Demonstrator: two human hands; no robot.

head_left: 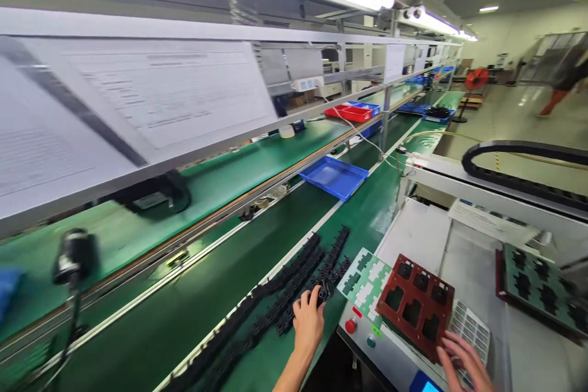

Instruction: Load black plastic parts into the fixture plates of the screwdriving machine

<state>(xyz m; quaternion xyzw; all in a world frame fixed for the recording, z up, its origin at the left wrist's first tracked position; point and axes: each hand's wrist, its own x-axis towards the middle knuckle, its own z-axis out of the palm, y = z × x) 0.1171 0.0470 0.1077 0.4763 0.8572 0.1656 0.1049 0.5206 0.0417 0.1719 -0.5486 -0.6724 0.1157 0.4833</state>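
My left hand point(309, 321) reaches into the rows of black plastic parts point(294, 288) on the green belt, its fingers bent around a small black plastic part point(325, 293) at the right end. My right hand point(463, 360) is at the lower right corner of a reddish-brown fixture plate point(416, 306); its fingers are apart, and their tips touch or nearly touch the plate's edge. Black parts sit in the fixture's upper pockets, while the lower pockets show dark openings. Left of the fixture lies a green and white patterned plate point(365, 282). A pale gridded tray point(471, 327) lies partly under my right hand.
A machine bed with a red button point(350, 326) and a green button point(370, 340) is at right. On it, a second fixture point(539, 285) holds several black parts. A blue tray point(334, 176) lies on the belt ahead. Paper sheets point(174, 92) hang at upper left.
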